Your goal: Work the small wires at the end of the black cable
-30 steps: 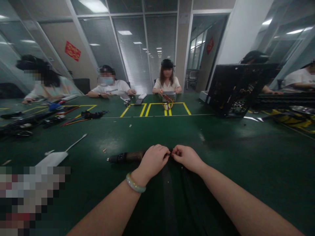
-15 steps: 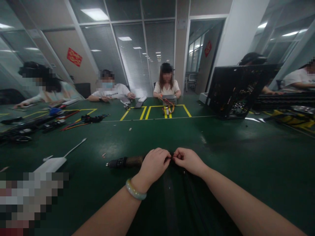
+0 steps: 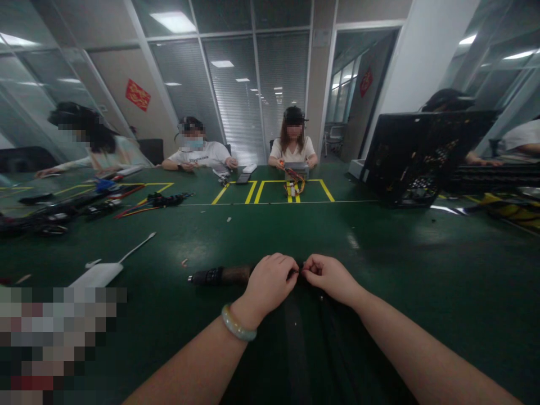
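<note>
Large green worktop point(image 3: 422, 270) marked with yellow lines point(image 3: 274, 191). Glass partition walls point(image 3: 236, 95) with blinds enclose the room. Ceiling light panels point(image 3: 172, 21) illuminate it; red ornaments point(image 3: 138, 94) hang behind.

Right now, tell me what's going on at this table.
A person works at the green table with both hands close together. The left hand and right hand pinch, fingers closed, the far end of a dark cable bundle that runs back toward the person. A dark cylindrical tool lies sticking out leftward from under the left hand. A white device rests further left. Other people sit across the table.
</note>
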A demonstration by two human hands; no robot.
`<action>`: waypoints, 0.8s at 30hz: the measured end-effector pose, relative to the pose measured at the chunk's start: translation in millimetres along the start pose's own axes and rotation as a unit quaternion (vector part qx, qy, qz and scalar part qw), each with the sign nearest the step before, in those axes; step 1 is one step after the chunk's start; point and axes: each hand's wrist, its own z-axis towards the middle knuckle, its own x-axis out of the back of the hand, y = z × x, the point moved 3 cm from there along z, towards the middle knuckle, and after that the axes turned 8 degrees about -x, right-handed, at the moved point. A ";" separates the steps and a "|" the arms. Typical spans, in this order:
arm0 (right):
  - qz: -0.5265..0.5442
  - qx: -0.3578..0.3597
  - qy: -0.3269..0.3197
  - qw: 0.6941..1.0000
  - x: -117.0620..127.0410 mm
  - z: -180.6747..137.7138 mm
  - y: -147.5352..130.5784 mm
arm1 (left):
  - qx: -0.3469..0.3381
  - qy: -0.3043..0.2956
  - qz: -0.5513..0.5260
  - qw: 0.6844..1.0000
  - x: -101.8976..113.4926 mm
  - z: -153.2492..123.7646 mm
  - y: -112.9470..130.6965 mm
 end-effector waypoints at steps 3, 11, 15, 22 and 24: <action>0.007 0.002 -0.002 1.000 -0.2 -0.4 -0.1 | -0.001 0.003 -0.002 1.000 0.5 0.1 0.0; 0.014 0.001 -0.008 1.000 -1.8 0.8 3.9 | -0.012 0.005 0.002 1.000 0.2 -0.8 0.0; 0.015 0.003 -0.015 1.000 -0.8 -0.8 2.7 | -0.029 0.003 0.009 1.000 2.5 -3.8 2.5; 0.024 -0.002 -0.029 0.999 2.0 -4.8 -2.0 | -0.027 0.014 0.007 1.000 8.0 -9.0 1.7; 0.016 -0.001 -0.028 0.999 1.7 -4.7 -1.9 | -0.025 0.016 0.003 1.000 6.9 -8.8 0.7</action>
